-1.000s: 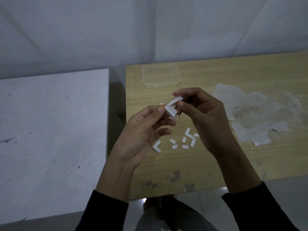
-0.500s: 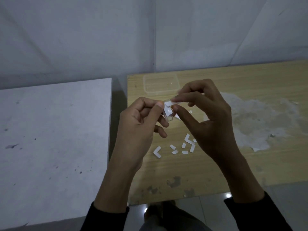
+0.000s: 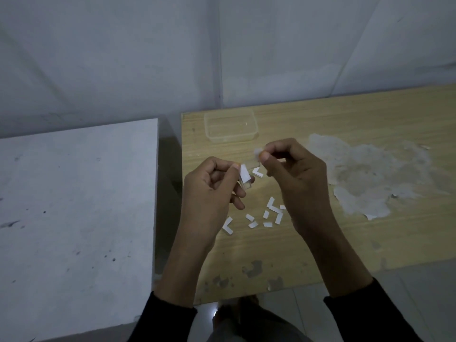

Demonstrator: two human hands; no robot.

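Note:
My left hand [image 3: 212,193] pinches a small clear piece with a white strip [image 3: 244,174] on it between thumb and fingers, held above the wooden table [image 3: 320,243]. My right hand [image 3: 296,174] pinches a small white scrap [image 3: 258,152] at its thumb and fingertip, a little up and to the right of the left hand. An L-shaped white piece [image 3: 257,171] shows between the two hands; I cannot tell whether it lies on the table. Several white paper bits [image 3: 269,214] lie scattered on the table below the hands, one L-shaped bit [image 3: 228,225] furthest left.
A clear plastic container [image 3: 230,125] stands at the table's back left corner. A large patch of peeled surface [image 3: 375,178] covers the table's right part. A grey-white table [image 3: 74,213] stands to the left across a narrow gap. A pale wall rises behind.
The hands, joined on one piece before, have drawn apart: the right hand has pulled a white scrap up and to the right, while the left hand keeps the clear piece.

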